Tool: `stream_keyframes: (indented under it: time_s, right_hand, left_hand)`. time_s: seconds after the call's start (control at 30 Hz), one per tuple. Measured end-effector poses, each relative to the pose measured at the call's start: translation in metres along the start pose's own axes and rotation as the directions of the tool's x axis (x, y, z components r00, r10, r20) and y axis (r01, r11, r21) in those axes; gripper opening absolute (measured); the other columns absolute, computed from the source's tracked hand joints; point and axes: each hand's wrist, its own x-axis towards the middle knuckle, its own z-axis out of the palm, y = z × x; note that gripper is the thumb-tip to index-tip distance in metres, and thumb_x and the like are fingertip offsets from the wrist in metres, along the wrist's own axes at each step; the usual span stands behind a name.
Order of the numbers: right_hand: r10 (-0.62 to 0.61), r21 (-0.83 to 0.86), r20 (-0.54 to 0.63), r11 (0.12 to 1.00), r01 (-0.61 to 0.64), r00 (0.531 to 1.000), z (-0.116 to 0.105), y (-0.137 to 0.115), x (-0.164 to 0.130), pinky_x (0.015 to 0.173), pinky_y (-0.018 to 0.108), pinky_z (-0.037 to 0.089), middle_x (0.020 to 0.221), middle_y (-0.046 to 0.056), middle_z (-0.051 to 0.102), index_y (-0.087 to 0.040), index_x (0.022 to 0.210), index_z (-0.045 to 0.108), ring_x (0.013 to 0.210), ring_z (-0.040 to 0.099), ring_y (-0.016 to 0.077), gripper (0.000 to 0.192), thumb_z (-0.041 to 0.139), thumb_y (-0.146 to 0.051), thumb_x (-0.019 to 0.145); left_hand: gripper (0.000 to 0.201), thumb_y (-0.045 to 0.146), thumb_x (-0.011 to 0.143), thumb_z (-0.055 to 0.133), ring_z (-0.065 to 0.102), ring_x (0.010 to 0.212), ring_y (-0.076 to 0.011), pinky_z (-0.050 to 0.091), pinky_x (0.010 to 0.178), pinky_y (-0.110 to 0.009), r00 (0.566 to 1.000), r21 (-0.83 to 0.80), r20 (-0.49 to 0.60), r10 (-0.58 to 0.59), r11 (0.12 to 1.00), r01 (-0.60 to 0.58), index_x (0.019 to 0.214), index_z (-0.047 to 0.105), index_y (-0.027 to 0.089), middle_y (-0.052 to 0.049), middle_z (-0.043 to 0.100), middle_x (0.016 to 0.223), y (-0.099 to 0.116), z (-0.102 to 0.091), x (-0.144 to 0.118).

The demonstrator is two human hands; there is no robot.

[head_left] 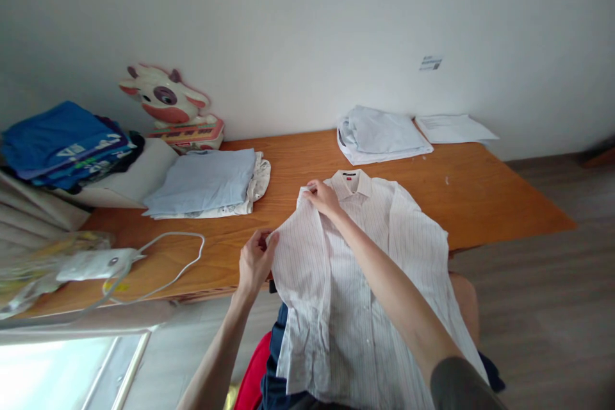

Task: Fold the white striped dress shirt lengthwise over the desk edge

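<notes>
A white shirt with thin stripes [350, 282] lies front up, its collar on the wooden table and its lower part hanging over the front edge onto my lap. My left hand [257, 259] pinches the outer edge of the sleeve on the left side. At the shoulder of that same side, my right hand [323, 197] grips the cloth between thumb and fingers, with the forearm crossing over the shirt's front. The sleeve cloth between both hands is spread out. On the right, the other sleeve lies along the shirt's side.
Folded light-blue clothes [206, 179] lie left on the wooden table [298, 154]. Behind them stands a cow toy [168, 99]; further left, blue clothes [67, 141] top a white box [139, 176]. A white power strip [98, 264] trails a cable. Folded clothes [384, 131] and paper [454, 128] sit by the wall.
</notes>
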Motion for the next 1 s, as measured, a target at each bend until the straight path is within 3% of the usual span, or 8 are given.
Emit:
stream_keyframes:
  time_s: [0.17,0.3,0.47,0.53,0.63,0.8,0.9,1.0]
  right_hand:
    - [-0.107,0.183,-0.207,0.972,0.146,0.973,-0.024,-0.025,-0.087,0.088,0.032,0.051,0.119,0.006,0.071,-0.023,0.127,0.063,0.095,0.066,0.0192,0.032,0.064,-0.039,0.099]
    - [0.176,0.417,-0.326,0.908,-0.026,0.929,-0.004,-0.012,-0.236,0.073,0.030,0.049,0.087,0.001,0.066,-0.025,0.101,0.064,0.079,0.062,0.0187,0.022,0.057,-0.045,0.104]
    - [0.457,0.354,-0.116,0.849,-0.393,0.882,0.065,0.030,-0.376,0.095,0.039,0.053,0.126,0.010,0.071,-0.024,0.140,0.057,0.107,0.068,0.0285,0.059,0.075,-0.046,0.089]
    - [0.476,0.318,0.027,0.829,-0.459,0.879,0.084,0.036,-0.395,0.105,0.043,0.050,0.135,0.012,0.070,-0.022,0.142,0.060,0.121,0.066,0.0335,0.064,0.078,-0.043,0.084]
    - [0.401,0.319,0.221,0.832,-0.454,0.889,0.087,0.033,-0.397,0.104,0.044,0.051,0.118,0.010,0.077,-0.021,0.119,0.076,0.113,0.070,0.0334,0.035,0.069,-0.038,0.089]
    - [0.478,0.352,0.131,0.797,-0.491,0.869,0.016,0.034,-0.390,0.106,0.047,0.053,0.131,0.012,0.074,-0.023,0.135,0.071,0.117,0.069,0.0339,0.058,0.069,-0.056,0.088]
    - [0.483,0.299,-0.010,0.837,-0.458,0.876,-0.066,0.036,-0.387,0.104,0.045,0.056,0.136,0.013,0.072,-0.026,0.139,0.069,0.121,0.068,0.0337,0.063,0.072,-0.061,0.086]
    - [0.386,0.187,0.007,0.906,-0.380,0.923,-0.153,0.022,-0.378,0.094,0.042,0.061,0.122,0.010,0.077,-0.028,0.136,0.072,0.110,0.072,0.0333,0.062,0.075,-0.062,0.084]
  left_hand:
    - [0.045,0.057,0.098,0.059,0.064,0.065,-0.0184,0.047,0.058,-0.024,0.997,-0.291,0.057,-0.042,0.955,0.057,0.117,0.075,0.019,-0.001,0.070,0.073,-0.013,-0.007,0.000]
    - [0.047,0.053,0.099,0.061,0.052,0.052,-0.0138,0.041,0.051,-0.022,0.985,-0.395,0.172,0.001,0.916,0.068,0.129,0.071,0.018,0.005,0.057,0.060,-0.015,-0.010,-0.001]
    - [0.041,0.050,0.101,0.059,0.074,0.090,-0.0227,0.057,0.079,-0.029,0.989,-0.308,0.120,0.085,0.950,-0.044,0.121,0.077,0.019,-0.006,0.080,0.099,-0.014,-0.005,-0.003]
    - [0.040,0.049,0.102,0.057,0.075,0.105,-0.0259,0.057,0.092,-0.032,0.988,-0.248,0.108,0.106,0.966,-0.077,0.119,0.079,0.020,-0.007,0.081,0.114,-0.016,-0.004,-0.003]
    - [0.041,0.048,0.103,0.054,0.076,0.109,-0.0272,0.057,0.093,-0.033,0.988,-0.182,0.112,0.110,0.979,-0.088,0.123,0.078,0.022,-0.006,0.082,0.119,-0.018,-0.002,-0.005]
    - [0.042,0.049,0.104,0.051,0.077,0.106,-0.0272,0.058,0.088,-0.031,0.994,-0.077,0.041,0.104,0.992,-0.100,0.125,0.078,0.024,-0.006,0.082,0.118,-0.015,-0.002,-0.012]
    - [0.040,0.050,0.104,0.051,0.079,0.099,-0.0269,0.057,0.082,-0.030,0.994,0.018,0.009,0.110,0.994,-0.110,0.123,0.079,0.027,-0.005,0.084,0.112,-0.010,0.000,-0.017]
    - [0.037,0.053,0.101,0.056,0.080,0.090,-0.0258,0.055,0.074,-0.028,0.993,0.124,-0.008,0.120,0.985,-0.118,0.118,0.081,0.030,-0.003,0.085,0.101,-0.005,0.003,-0.023]
